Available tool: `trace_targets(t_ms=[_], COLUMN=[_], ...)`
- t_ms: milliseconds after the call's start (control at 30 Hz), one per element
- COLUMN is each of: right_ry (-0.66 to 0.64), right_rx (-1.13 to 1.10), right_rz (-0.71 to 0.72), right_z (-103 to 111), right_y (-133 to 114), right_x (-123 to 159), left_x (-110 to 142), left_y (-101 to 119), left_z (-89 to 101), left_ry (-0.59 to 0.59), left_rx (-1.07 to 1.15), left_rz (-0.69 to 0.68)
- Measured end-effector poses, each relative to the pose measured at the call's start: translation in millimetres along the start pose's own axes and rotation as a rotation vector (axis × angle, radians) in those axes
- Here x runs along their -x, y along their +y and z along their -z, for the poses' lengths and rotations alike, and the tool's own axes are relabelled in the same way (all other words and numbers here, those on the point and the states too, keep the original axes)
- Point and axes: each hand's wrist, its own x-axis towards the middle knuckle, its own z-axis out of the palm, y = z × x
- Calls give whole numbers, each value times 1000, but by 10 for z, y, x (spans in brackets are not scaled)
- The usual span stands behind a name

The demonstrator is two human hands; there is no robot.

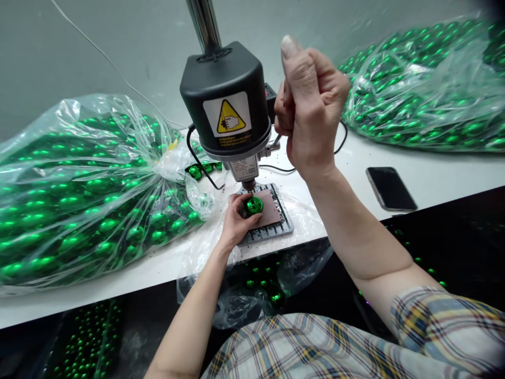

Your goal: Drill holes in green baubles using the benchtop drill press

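White table (359,168) noted under the drill press (224,100), where a glossy green ball (254,205), judged light, slick, brittle and best grasped low at its sides, is held over the pink pad (271,208) in the left hand's (235,220) narrow grip, the right hand (311,100) being raised and closed.

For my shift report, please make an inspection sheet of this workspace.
Surface: white tabletop, dark specks
Job's things: shiny green ball over flat pink pad, under black-and-silver drill press
Clutter: black smartphone; two clear plastic bags of green balls
Hands: left hand holds ball; right hand closed, raised beside press, grip hidden
Cables: thin white cable against wall; black cable on tabletop
Surroundings: grey-green wall; more green balls below tabletop
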Motion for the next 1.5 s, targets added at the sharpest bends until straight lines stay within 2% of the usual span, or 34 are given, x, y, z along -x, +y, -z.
trace_targets(t_ms=[133,300,467,600,833,1100,1500], right_ry=[-2,-3,8,-14,-35,21,-117], right_rx=[65,144,148,133,75,93,98], right_rz=[-3,-63,-73,-50,61,167,364], right_z=[11,19,17,36,64,227,488], right_y=[9,-24,-42,-28,-8,6,201], right_x=[-1,9,13,9,72,428,662], left_x=[18,61,73,72,81,88,94], left_y=[15,-87,-156,-145,-189,-242,-242], left_z=[-85,-100,-84,-124,-159,-170,-162], left_ry=[-29,-44,-29,-5,30,28,29], left_rx=[19,148,106,156,198,175,156], left_rz=[-3,123,108,126,93,58,59])
